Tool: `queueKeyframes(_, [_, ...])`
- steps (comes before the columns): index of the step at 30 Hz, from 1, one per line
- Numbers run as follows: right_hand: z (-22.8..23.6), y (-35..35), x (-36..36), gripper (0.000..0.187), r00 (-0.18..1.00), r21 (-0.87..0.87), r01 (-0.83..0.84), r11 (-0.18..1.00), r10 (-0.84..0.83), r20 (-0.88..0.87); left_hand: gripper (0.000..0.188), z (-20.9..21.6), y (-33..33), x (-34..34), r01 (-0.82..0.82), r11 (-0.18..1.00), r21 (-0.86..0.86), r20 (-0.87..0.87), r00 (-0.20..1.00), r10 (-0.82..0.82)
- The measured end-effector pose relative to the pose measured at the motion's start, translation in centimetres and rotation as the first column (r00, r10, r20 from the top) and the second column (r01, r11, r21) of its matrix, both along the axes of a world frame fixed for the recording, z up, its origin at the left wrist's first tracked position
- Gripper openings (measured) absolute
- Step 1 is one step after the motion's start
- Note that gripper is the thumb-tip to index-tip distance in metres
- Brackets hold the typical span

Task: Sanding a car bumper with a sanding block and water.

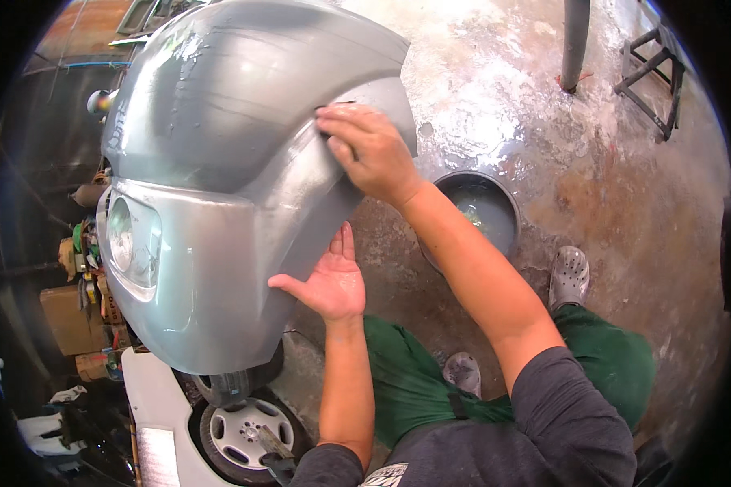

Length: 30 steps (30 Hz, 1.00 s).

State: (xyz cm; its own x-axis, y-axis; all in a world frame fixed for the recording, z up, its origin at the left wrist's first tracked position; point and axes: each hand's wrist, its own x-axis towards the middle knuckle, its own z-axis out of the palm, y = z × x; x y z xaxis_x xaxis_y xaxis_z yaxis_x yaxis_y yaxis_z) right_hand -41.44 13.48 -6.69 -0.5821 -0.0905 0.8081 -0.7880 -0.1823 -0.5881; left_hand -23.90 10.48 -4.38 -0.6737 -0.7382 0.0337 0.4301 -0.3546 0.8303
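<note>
A wet silver-grey car bumper [219, 122] with a round fog lamp [122, 234] stands in front of me on the left. My right hand [371, 152] presses on its curved ridge, fingers bent over a thin dark piece that looks like sandpaper [323, 122]. Only the dark edge of that piece shows; the fingers hide the rest. Palm up and wet, my left hand [333, 276] is open by the bumper's edge, thumb stretched out and fingertips near its underside. Nothing lies in that palm.
A dark round tub [508, 213] of water stands on the wet concrete floor, partly behind my right forearm. Beneath the bumper are a wheel [248, 434] and a pale car panel [158, 390]. A metal frame stand [658, 77] and a grey post [575, 40] are far right.
</note>
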Motion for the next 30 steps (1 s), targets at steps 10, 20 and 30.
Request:
queueKeyframes(10, [0.1,-0.1,-0.8,0.021,0.987,-0.011,0.151,0.988,-0.151,0.054,0.103,0.1,-0.1,0.3,0.000,1.000,-0.016,-0.008,1.000,0.000])
queueKeyframes(20, [-0.2,-0.1,-0.2,0.035,1.000,0.012,0.005,1.000,-0.005,-0.014,0.104,0.2,-0.2,0.1,0.009,1.000,-0.022,0.009,1.000,-0.008])
queueKeyframes(30, [-2.1,0.0,1.9,0.036,0.997,0.011,0.063,0.998,-0.064,0.046,0.105,0.1,0.2,0.2,-0.029,1.000,-0.012,0.038,0.999,0.030])
